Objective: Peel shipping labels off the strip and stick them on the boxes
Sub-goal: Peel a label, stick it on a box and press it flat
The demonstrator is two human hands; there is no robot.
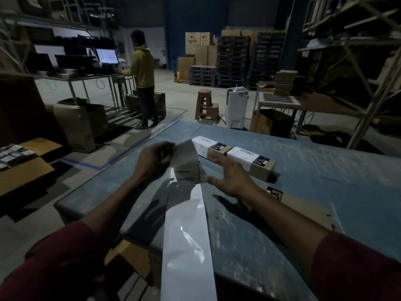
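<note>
My left hand (155, 159) pinches the upper end of the label strip (187, 235), a long glossy white backing that runs down off the table's near edge. The top of the strip curls over as a grey flap (186, 164) between my hands. With fingers spread, my right hand (230, 172) hovers just right of that flap and holds nothing. Behind it lie two long cardboard boxes end to end, the far box (206, 146) and the near box (256, 161), each with a white label on top. A third box (303, 207) lies under my right forearm.
The blue-grey table (325, 170) spreads to the right. An open carton (23, 166) stands on the floor at left. A person in a yellow top (142, 70) works at a bench with a monitor. Stools (205, 105), stacked cartons and pallets stand further back.
</note>
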